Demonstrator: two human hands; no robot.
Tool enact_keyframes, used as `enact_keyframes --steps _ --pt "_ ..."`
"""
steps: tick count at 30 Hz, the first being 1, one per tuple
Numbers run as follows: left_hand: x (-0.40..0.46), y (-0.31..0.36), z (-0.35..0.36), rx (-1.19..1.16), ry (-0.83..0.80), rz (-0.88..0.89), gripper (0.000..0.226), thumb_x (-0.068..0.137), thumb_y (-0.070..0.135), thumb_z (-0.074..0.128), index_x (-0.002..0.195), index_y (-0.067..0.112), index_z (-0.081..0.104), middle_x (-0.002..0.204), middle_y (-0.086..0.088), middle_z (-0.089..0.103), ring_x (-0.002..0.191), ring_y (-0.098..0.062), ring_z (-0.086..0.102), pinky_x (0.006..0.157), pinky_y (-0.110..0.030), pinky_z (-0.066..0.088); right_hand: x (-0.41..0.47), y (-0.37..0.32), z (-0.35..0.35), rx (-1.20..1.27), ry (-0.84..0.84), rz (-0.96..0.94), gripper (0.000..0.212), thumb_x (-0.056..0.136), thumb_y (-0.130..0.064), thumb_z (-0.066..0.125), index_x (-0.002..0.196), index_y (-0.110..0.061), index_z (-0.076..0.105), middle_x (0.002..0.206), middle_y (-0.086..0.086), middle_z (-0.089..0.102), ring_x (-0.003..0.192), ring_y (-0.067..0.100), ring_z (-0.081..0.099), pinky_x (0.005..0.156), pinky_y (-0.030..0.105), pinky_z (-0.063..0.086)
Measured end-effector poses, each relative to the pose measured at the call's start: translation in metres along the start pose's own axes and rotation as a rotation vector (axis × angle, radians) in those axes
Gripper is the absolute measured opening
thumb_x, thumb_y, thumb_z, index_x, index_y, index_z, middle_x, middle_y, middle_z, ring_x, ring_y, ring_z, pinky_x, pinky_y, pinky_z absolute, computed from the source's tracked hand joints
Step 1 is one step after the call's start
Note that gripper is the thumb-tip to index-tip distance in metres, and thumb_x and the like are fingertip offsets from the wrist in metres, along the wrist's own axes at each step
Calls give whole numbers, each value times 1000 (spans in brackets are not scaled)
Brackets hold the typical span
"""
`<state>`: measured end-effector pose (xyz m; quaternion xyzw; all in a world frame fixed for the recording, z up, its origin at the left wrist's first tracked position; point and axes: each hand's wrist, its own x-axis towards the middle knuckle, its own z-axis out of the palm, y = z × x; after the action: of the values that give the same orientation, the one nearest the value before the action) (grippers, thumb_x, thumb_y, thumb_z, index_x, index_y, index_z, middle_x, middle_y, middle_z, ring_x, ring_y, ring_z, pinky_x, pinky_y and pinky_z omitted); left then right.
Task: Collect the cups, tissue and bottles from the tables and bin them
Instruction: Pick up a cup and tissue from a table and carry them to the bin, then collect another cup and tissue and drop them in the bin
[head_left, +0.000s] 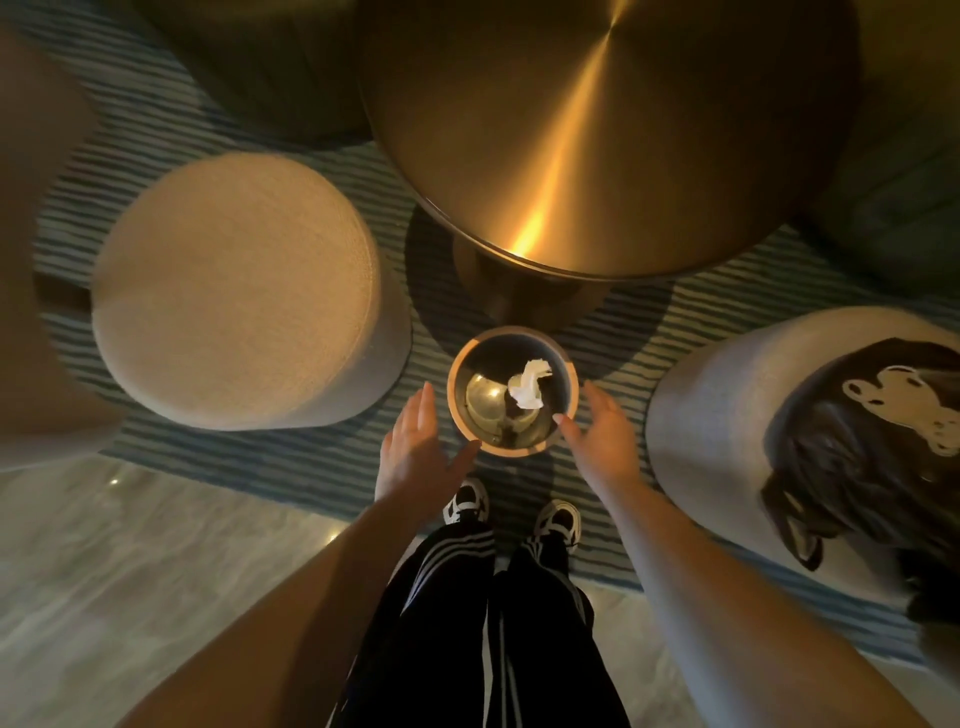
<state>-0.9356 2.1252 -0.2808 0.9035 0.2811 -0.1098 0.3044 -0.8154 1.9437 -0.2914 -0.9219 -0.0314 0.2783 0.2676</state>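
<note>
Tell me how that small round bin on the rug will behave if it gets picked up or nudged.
The bin probably lifts easily: it looks small and holds only a tissue. Its shiny inner wall suggests metal, so likely stiff and perhaps slippery for the open left hand and right hand beside it. Standing on the soft striped rug, it may tip rather than slide.

No legible text, label or number anywhere.

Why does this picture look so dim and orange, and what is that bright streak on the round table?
Head view: warm, low lighting tints everything amber. The streak is glare fanning across the brushed metal table. The wide-angle lens bows the pouf and rug stripes, and the left edge is smeared by blur. The tissue in the bin stands out bright between the left hand and right hand.
</note>
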Motion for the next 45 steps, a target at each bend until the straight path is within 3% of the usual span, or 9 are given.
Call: enact_keyframes --steps 2,5,13,20,25,30,33,42,45 --pt "2 5 -10 11 -30 -4 97 80 57 61 149 9 11 155 -12 22 142 -24 21 114 -44 24 -11 1 -8 -1 21 14 58 89 -32 62 141 -18 41 142 5 49 131 22 44 100 28 35" --pt "2 21 -29 21 -50 -13 96 79 62 57 149 19 8 157 -5 17 143 -20 17 115 -44 21 -33 0 -28 -29 20 18 61 91 -36 58 144 -16 36 147 5 43 137 22 37 107 33 33" --pt "-15 89 -81 111 -29 207 86 84 57 54 148 10 20 152 -10 29 138 -24 27 109 -44 28 -104 -4 -98 6 214 22 67 91 -40 57 145 -8 33 149 11 39 139 24 34 113 37 31" --pt "-37 178 -54 183 -125 468 83 84 60 50 147 13 23 149 -5 34 137 -21 29 110 -43 28 -161 41 -143 119 395 149 66 94 -42 52 145 -5 33 150 13 37 139 26 31 113 37 29" --pt "-68 246 -9 216 -234 655 84 85 67 38 148 17 15 153 -5 28 140 -21 23 111 -44 25 -214 105 -172 141 539 319 61 95 -41 48 146 -10 34 150 10 38 139 24 32 112 37 30" --pt "-131 316 42 197 -314 830 81 85 60 47 147 16 19 150 -7 32 137 -23 28 110 -47 28 -279 181 -202 302 759 521 57 94 -41 49 142 -11 39 144 12 44 133 27 40 109 43 36" --pt "-173 359 82 219 -336 924 81 86 60 47 147 14 20 150 -7 32 137 -24 29 110 -48 27 -316 234 -217 329 858 598 59 95 -39 49 144 -8 37 148 12 40 137 26 36 113 40 32" --pt "-302 488 242 289 -346 1045 83 83 65 40 145 13 23 144 -12 40 130 -29 39 103 -44 34 -422 448 -284 319 911 685 59 95 -40 49 143 -8 38 147 10 42 137 25 36 113 38 30" --pt "-344 526 284 347 -365 1060 85 83 69 34 147 15 15 148 -10 33 133 -29 34 104 -44 32 -446 502 -313 308 915 678 58 95 -39 49 142 -7 39 147 10 42 137 26 36 113 37 28"
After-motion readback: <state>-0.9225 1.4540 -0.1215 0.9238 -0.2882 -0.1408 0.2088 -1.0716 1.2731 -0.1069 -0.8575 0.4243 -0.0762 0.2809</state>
